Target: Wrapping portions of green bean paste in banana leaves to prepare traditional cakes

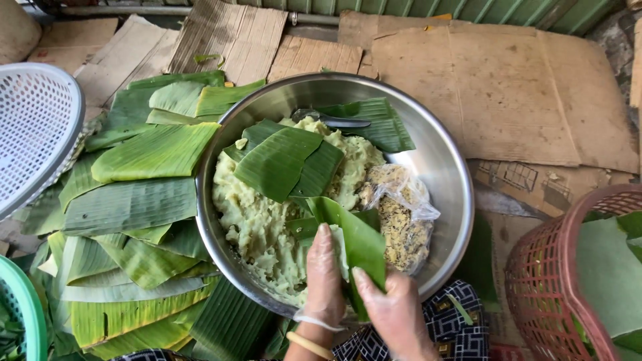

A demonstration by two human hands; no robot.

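Both hands run off the bottom edge at the wrists, so the arms are out of sight. The left hand and right hand cover the lower end of the folded leaf in their grip, and what lies inside the fold cannot be told. Beside the grip, the clear bag holds a brownish filling too fine to identify. Beyond it, leaves bury most of a spoon. Right of the grip, the red basket is cut by the edge.

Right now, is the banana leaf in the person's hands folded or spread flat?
Folded: the banana leaf piece is creased into a cone-like wrap between the left hand and right hand.
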